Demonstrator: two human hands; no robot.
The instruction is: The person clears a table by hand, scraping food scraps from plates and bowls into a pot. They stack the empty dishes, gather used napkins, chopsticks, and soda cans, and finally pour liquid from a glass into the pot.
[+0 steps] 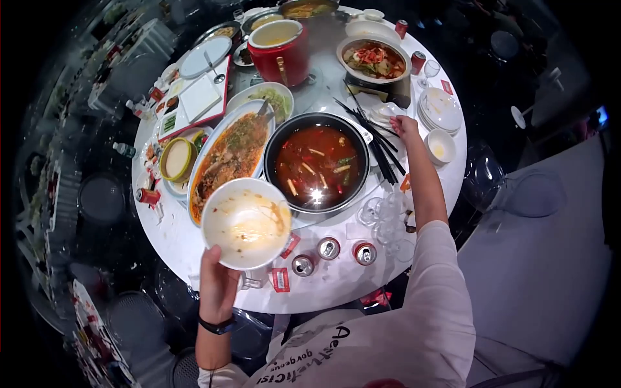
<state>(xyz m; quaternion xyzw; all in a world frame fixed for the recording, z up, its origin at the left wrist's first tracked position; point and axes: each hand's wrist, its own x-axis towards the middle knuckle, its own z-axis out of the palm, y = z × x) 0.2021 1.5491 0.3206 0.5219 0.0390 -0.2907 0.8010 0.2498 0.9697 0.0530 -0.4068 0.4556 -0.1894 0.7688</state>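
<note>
My left hand [218,284] grips a large white bowl [247,223] by its near rim, tilted toward me, with oily orange stains inside. On the far side of the table, my right hand [405,127] has its fingers drawn together at a pale, crumpled-looking item [383,112]. Whether it holds that item is too small to tell. Several black chopsticks [381,145] lie just left of this hand. Between my hands stands a black pot [317,204] of red broth. Beside it is an oval platter [194,205] of saucy food, partly hidden by the bowl.
Drink cans [328,248] stand at the near edge beside clear stacked glasses [390,220]. To the right are stacked plates [442,110] and a small bowl [440,147]. A red drum-shaped pot [284,58] and another dish of food [374,61] stand at the back.
</note>
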